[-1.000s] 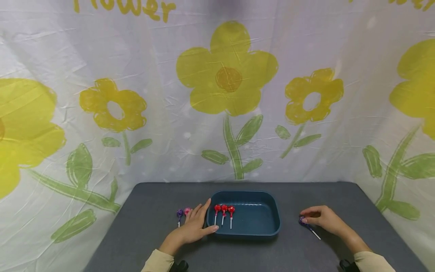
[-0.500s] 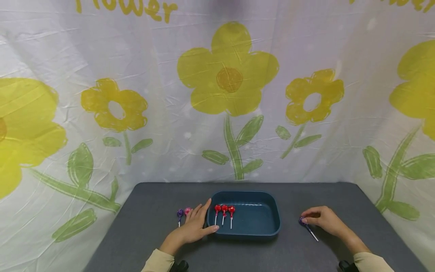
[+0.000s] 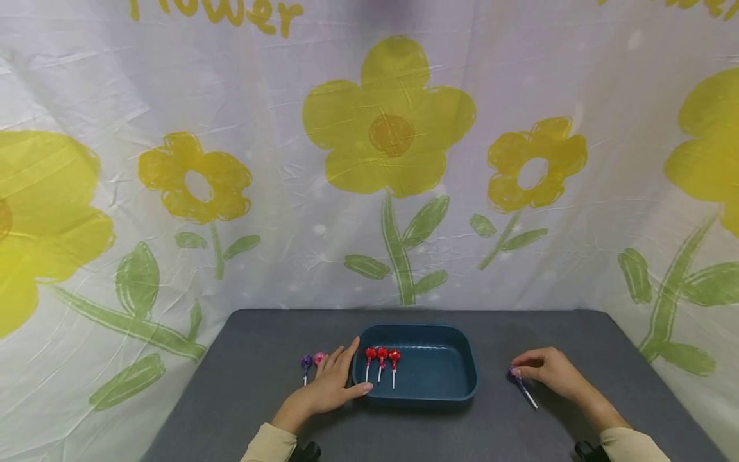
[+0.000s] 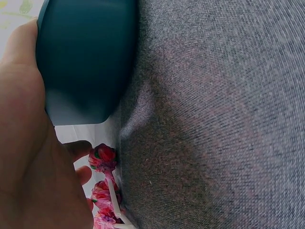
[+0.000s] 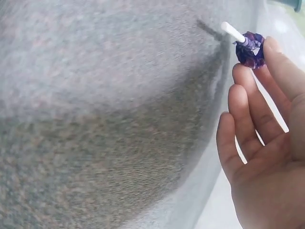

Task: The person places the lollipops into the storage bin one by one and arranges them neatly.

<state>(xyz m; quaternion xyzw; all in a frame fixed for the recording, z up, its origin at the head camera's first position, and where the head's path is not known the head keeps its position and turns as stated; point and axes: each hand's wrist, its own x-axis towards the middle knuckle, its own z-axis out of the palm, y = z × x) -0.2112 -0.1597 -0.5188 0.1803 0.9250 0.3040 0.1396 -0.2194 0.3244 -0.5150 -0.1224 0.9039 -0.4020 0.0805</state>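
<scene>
My right hand point(image 3: 548, 371) pinches the wrapped head of a purple lollipop point(image 5: 251, 49) between thumb and index finger, right of the tray. Its white stick slants toward the front right in the head view. The other fingers are spread loosely in the right wrist view. My left hand point(image 3: 326, 388) lies against the left end of a dark blue tray point(image 3: 420, 402), fingers straight, index fingertip and thumb at the rim. Inside the tray, three red lollipops point(image 3: 382, 353) stand in a row at the left, sticks toward me.
Beyond my left hand lie a purple lollipop point(image 3: 306, 362) and a pink lollipop point(image 3: 319, 358) on the grey table point(image 3: 265, 333). Several pink-red wrapped lollipops point(image 4: 102, 156) show under my fingers in the left wrist view. A flower-printed curtain point(image 3: 288, 269) hangs behind the table.
The stick of the pinched purple lollipop has swung slightly leftward, its head staying in my right fingers. My left hand and the tray hold their places.
</scene>
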